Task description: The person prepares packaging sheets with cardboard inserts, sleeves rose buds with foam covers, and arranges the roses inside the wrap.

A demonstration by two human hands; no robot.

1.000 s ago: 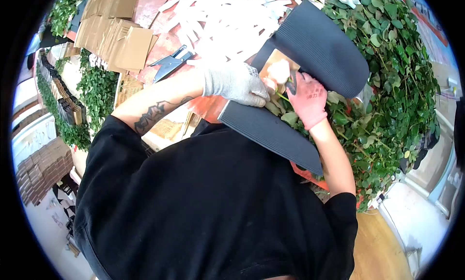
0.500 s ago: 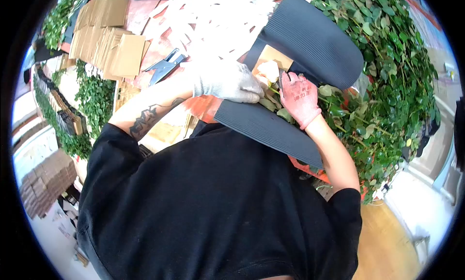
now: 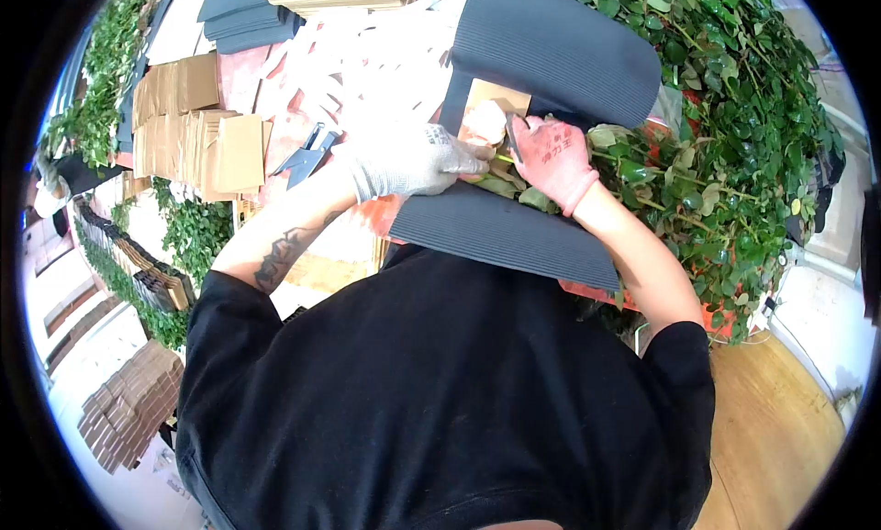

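A pale rose lies on a small piece of cardboard over a black corrugated sheet. My left hand, in a grey-white glove, is closed on the rose's stem just below the bloom. My right hand, in a red glove with black print, has its fingers curled in beside the bloom, over the stem and leaves. A narrow dark piece shows at its fingertips, too small to name. The near flap of the corrugated sheet lies under my wrists.
Leafy rose stems are heaped at the right. To the left are a blue-black stapler-like tool, stacked cardboard pieces and scattered white paper strips. Dark folded sheets sit farther back.
The view has shifted, so the table contents sit differently in the frame. Both hands stay at the rose; my left fingers have moved slightly along the stem below the bloom.
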